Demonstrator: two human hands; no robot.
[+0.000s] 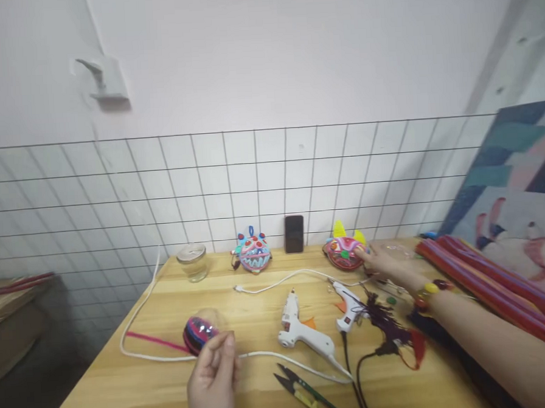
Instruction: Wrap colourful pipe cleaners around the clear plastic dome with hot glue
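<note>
My left hand [214, 374] is held above the front of the table, thumb and fingers pressed together; anything in the pinch is too small to make out. Just behind it lies a rounded piece wrapped in pink, black and blue [198, 334], with a clear plastic edge. My right hand [371, 261] reaches to the far right, beside a round pink, red and green ornament with yellow fins [343, 252]. Its fingertips seem to meet the ornament's right edge, but blur hides their grip. A blue and red toothy-faced ornament [255, 253] stands left of it.
Two white glue guns [301, 330] with cords lie mid-table, near thread snips [305, 391]. A dark tassel bundle [383, 317] and striped red cloth [487, 284] are at right. A glass jar [193, 264] and a phone [294, 234] stand at the back. White cable [276, 281] crosses the wood.
</note>
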